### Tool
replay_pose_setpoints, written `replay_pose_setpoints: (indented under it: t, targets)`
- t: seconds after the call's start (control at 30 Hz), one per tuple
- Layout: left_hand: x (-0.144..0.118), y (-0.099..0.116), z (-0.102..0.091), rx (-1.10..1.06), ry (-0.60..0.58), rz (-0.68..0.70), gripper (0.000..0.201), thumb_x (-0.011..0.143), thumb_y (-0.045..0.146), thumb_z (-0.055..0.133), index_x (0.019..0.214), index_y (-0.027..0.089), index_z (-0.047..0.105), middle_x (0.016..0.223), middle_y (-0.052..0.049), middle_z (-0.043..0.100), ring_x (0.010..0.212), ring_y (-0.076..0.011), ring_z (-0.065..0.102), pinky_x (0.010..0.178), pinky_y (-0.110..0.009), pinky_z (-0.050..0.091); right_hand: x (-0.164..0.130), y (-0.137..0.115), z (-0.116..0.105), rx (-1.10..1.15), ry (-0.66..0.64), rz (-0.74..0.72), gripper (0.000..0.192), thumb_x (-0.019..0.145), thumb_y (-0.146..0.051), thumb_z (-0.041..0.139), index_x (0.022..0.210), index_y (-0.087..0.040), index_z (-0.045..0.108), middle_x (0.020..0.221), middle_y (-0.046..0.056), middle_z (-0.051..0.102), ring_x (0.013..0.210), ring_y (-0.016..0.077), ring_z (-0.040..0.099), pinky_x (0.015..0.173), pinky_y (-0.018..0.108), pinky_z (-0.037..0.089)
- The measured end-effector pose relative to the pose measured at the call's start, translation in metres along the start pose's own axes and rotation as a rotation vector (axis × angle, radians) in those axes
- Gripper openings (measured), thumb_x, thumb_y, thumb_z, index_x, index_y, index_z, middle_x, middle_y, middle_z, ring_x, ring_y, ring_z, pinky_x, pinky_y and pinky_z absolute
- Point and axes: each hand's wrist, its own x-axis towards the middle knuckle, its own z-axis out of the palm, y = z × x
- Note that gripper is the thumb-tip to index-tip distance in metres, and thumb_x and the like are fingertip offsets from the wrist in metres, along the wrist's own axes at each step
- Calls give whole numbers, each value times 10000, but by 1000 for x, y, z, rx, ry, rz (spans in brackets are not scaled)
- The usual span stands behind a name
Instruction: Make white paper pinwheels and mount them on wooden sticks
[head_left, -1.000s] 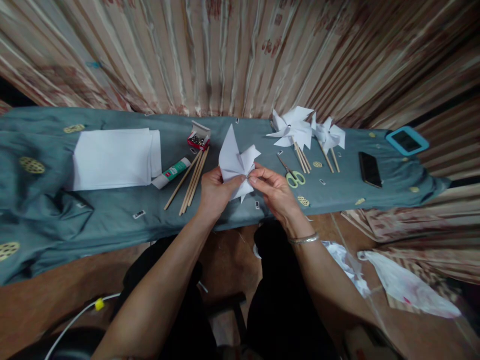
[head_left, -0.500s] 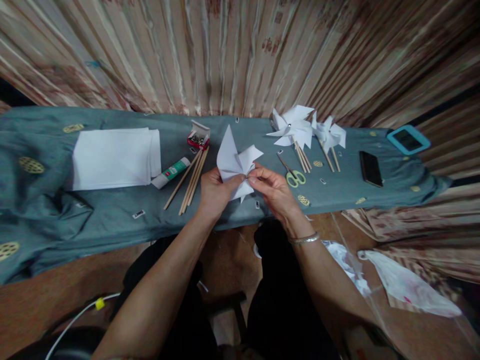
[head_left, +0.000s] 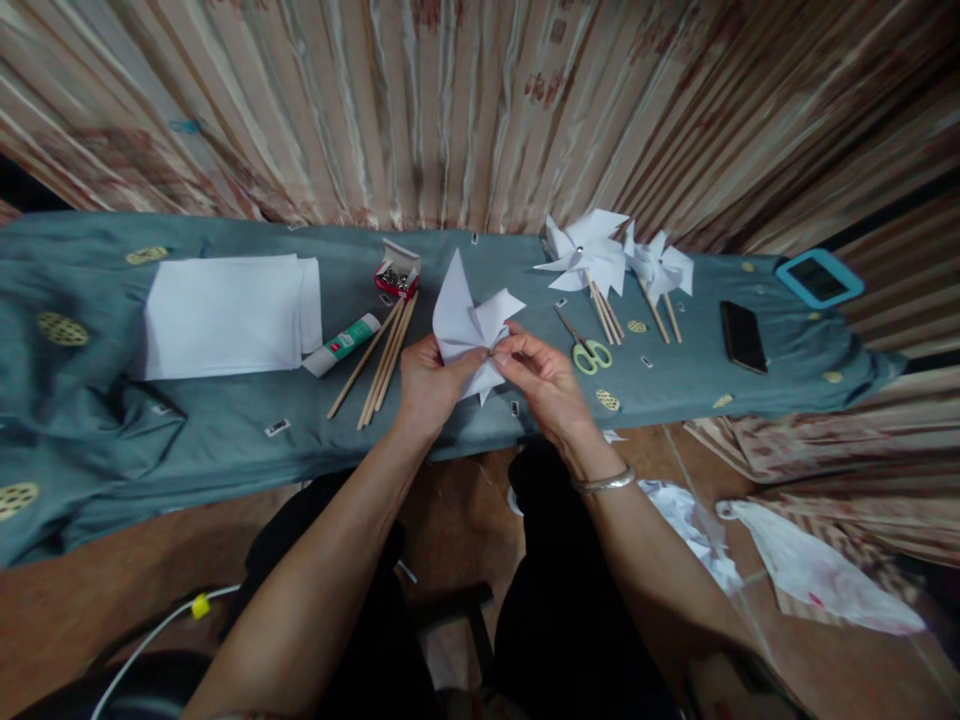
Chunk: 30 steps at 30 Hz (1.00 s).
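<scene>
Both my hands hold a white folded paper pinwheel head [head_left: 469, 320] just above the grey-green cloth of the table [head_left: 225, 430]. My left hand [head_left: 429, 385] grips it from below and behind. The fingertips of my right hand [head_left: 541, 378] pinch its centre, where the folded points meet. A few wooden sticks [head_left: 384, 362] lie to the left of my left hand. Green-handled scissors [head_left: 589, 350] lie just right of my right hand.
A stack of white paper [head_left: 229, 315], a glue tube [head_left: 343, 345] and a small red box of pins [head_left: 397, 272] lie to the left. Two finished pinwheels [head_left: 615, 262] on sticks, a black phone [head_left: 742, 337] and a blue-cased device [head_left: 817, 278] lie right. Curtain behind.
My right-hand fingers have shifted slightly at the pinwheel's centre; the paper stays almost still in both hands.
</scene>
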Motion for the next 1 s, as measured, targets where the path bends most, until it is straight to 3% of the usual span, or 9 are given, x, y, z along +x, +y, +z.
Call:
replay_pose_setpoints:
  t: [0.3, 0.5, 0.7, 1.0]
  targets:
    - [-1, 2, 0, -5, 11, 6, 268, 554, 253, 805, 788, 132, 752, 770, -26, 752, 677, -178, 664, 675, -282, 518, -2, 6, 6, -24, 0, -45, 231, 708, -429, 768, 779, -236, 663, 1078, 34, 648, 1072, 219, 565, 982, 366, 417]
    - [0, 3, -1, -23, 54, 26, 244, 519, 224, 807, 738, 137, 744, 730, -18, 747, 642, -173, 656, 631, -274, 518, -3, 6, 13, -34, -6, -75, 269, 725, -474, 739, 772, -232, 630, 997, 22, 642, 973, 197, 560, 890, 323, 434]
    - [1, 3, -2, -5, 46, 39, 263, 517, 234, 810, 755, 144, 746, 757, -20, 756, 684, -188, 678, 664, -286, 530, -2, 5, 19, 108, -4, 14, 296, 657, -469, 767, 740, -230, 613, 855, -15, 612, 789, 153, 525, 775, 288, 429]
    - [-1, 9, -8, -44, -75, 18, 326, 489, 295, 879, 760, 157, 761, 783, -37, 769, 730, -209, 699, 755, -336, 554, -2, 5, 21, 171, 7, 16, 296, 633, -458, 792, 716, -224, 630, 917, -2, 630, 829, 159, 551, 838, 302, 434]
